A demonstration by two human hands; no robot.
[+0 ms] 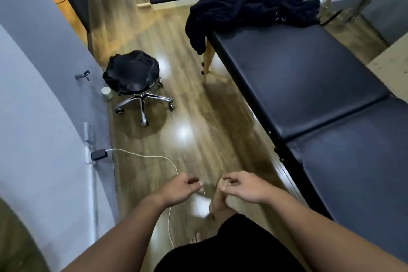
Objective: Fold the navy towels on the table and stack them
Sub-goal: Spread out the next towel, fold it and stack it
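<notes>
Head view shows nothing folded yet: the navy towels [251,10] lie heaped at the far end of the tabletop [298,77]. Well short of that heap, left hand [180,187] and right hand [241,186] hang loosely curled, each grip holding nothing.

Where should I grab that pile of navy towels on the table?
Probably take the towels by the flap drooping over the table's far corner, coming from the floor side. It hangs free of the heap, so fingers can close around it. Both hands look empty.

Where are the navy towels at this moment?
In the head view, the towels lie in a crumpled pile at the table's far end, upper right, one part hanging over its left edge.
</notes>
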